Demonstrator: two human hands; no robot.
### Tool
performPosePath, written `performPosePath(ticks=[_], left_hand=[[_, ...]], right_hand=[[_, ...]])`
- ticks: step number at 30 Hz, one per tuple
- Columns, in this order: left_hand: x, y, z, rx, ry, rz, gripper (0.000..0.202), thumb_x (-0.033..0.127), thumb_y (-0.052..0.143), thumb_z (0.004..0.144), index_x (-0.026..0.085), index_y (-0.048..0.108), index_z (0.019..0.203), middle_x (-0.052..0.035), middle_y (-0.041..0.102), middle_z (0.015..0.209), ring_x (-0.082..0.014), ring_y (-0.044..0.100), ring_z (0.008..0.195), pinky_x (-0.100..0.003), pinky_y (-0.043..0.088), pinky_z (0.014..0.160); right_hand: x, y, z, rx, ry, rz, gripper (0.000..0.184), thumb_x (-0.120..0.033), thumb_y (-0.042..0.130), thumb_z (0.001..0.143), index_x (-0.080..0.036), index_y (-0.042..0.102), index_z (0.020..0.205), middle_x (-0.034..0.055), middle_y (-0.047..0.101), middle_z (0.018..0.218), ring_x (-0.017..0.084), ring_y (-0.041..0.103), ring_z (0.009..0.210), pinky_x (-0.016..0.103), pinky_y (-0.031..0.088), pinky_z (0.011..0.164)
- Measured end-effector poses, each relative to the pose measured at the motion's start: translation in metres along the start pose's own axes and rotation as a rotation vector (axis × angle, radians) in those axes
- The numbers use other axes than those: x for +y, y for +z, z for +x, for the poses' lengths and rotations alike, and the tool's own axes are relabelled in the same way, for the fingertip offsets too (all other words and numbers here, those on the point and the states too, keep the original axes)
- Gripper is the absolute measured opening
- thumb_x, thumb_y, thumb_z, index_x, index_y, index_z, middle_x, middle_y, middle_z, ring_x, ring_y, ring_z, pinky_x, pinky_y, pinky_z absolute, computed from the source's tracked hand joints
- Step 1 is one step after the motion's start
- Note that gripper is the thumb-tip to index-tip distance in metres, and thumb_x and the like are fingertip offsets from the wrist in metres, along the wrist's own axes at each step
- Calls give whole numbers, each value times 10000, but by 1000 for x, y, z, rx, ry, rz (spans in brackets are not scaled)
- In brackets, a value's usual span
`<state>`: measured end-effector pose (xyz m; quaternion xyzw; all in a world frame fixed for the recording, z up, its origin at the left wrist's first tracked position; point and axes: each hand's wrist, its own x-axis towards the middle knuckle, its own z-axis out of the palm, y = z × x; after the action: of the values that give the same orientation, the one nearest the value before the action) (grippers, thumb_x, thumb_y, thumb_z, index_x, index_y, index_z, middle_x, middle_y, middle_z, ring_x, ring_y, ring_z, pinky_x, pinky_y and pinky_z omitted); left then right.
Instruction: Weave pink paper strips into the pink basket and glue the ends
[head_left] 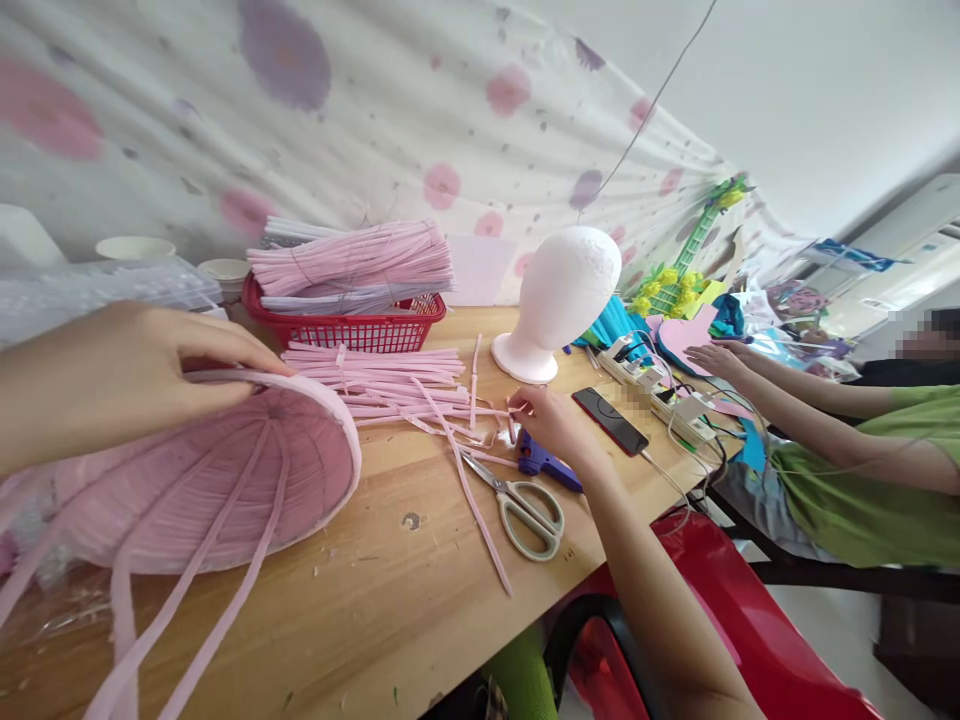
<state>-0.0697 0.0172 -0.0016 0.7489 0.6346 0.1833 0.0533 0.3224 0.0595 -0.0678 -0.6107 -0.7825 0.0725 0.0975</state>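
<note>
My left hand [187,365] grips the rim of a pink bowl-shaped cap [277,470] made of coiled pipe cleaners. Its hollow side faces me, and several long pink strands hang from it toward the lower left. On the right, my right hand [551,425] has its fingers pinched at the end of a pink pipe cleaner [491,412] beside the loose pile. Just under that hand lies a blue glue gun [551,465], partly covered by the wrist. Scissors [521,510] with pale handles lie in front of it, next to a single pink pipe cleaner [480,525].
A red basket [337,330] holds bundled pipe cleaners, with more [375,370] in front. Behind my right hand stand a white foam head [566,290], a phone [611,420] and a power strip [660,395] with cables. A co-worker's hands [716,360] touch a pink piece at right.
</note>
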Motion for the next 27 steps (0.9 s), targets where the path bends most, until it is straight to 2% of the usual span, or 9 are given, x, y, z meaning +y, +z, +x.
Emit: performPosePath(ticks=[4,7,10,14,17,20,23,25,27], left_hand=[[-6,0,0,-13,57,36,405,499,476,738,294,776,917,119,757,967,-145,655,918,-236,417,852],[-6,-3,-2,-23,40,60,370,464,511,721,310,776,928,127,754,970,-140,648,909,-224,407,824],[-4,-5,-3,-46,43,51,349,463,539,731,326,775,949,122,755,998,-148,648,921,-232,408,835],[1,-5,1,-102,82,35,345,445,523,758,329,773,966,103,756,1035,-171,657,960,-252,417,860],[8,-4,2,-135,98,33,367,409,502,760,299,769,986,71,757,1057,-190,660,988,-268,425,880],[14,-4,-1,-115,108,25,384,380,480,758,280,765,995,49,760,1047,-198,666,970,-280,432,870],[18,-4,-4,-103,145,6,394,348,463,763,276,761,1011,41,760,1041,-195,670,955,-279,436,854],[18,-4,-4,-101,163,5,403,330,465,762,271,759,1032,33,761,1036,-197,672,954,-281,439,855],[17,-3,-4,-96,170,4,403,323,470,762,274,759,1038,31,762,1040,-202,672,964,-288,442,863]], right_hand=[[-8,4,-8,-187,-161,-11,83,-214,725,810,-180,742,883,64,717,938,192,648,861,260,457,756],[-13,1,-13,-271,-199,-48,67,-142,710,800,-189,750,827,39,728,904,179,656,877,243,463,794],[-11,-15,-12,-230,-119,-130,173,-97,581,883,-164,737,912,64,728,968,179,658,903,252,473,814],[-5,-28,3,-179,31,-294,172,-196,547,958,-124,702,978,134,690,1072,235,631,1025,358,489,893],[-6,-17,18,-272,78,-373,230,-327,609,957,-151,654,1099,93,655,1151,217,638,1018,417,530,893],[-12,-1,29,-352,100,-406,319,-352,614,956,-155,609,1208,108,619,1229,225,636,1036,428,546,886],[-20,1,31,-397,126,-397,315,-346,614,957,-156,611,1208,110,616,1234,226,635,1039,422,547,885],[-25,-8,27,-415,147,-368,293,-359,602,964,-167,620,1184,89,630,1203,213,642,1006,410,554,864],[-28,-22,21,-433,163,-314,224,-341,613,953,-154,652,1069,65,668,1083,195,656,922,372,562,802]])
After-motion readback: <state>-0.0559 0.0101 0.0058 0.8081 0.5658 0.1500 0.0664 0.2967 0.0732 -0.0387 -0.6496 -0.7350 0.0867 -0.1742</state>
